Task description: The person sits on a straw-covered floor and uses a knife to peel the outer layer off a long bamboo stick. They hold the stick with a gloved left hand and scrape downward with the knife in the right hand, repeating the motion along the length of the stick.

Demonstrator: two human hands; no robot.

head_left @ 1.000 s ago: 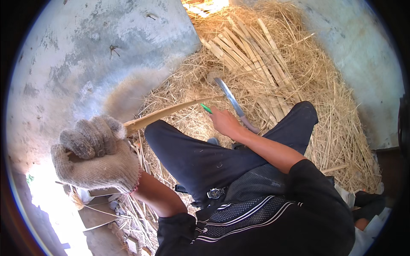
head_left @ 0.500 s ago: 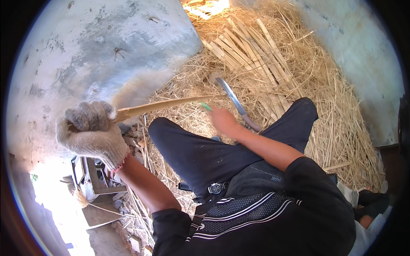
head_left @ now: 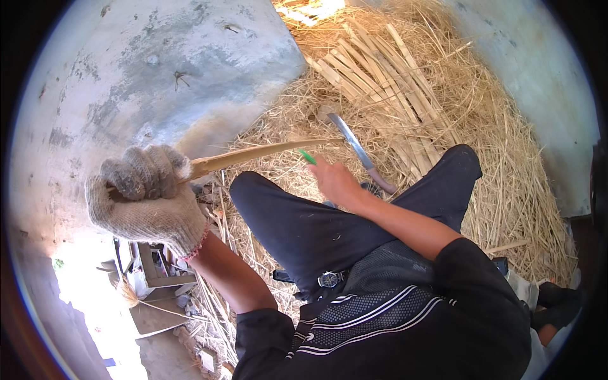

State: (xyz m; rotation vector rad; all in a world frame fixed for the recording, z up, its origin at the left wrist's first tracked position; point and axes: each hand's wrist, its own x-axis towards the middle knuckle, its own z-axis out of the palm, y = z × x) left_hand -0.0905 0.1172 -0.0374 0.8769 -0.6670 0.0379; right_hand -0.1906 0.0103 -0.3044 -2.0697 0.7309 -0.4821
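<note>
Grey glove (head_left: 155, 212), tan strip (head_left: 250, 154), white-striped shirt (head_left: 405, 323)

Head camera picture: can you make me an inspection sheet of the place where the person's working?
Surface: straw around the person's legs
Job's things: pale strip; small green object
Clutter: knife and more strips lying on straw; jumbled items at lower left
Hands: gloved left hand grips the pale strip; bare right hand holds the small green object
Cables: nothing seen
Surroundings: pale, stained wall; bright glare at lower left

Room is open above the dark-trousered lap (head_left: 310, 231); ahead, a long, tan wooden strip (head_left: 253, 154) bars the way, a steel-bladed, brown-handled knife (head_left: 358, 151) near its right end.
</note>
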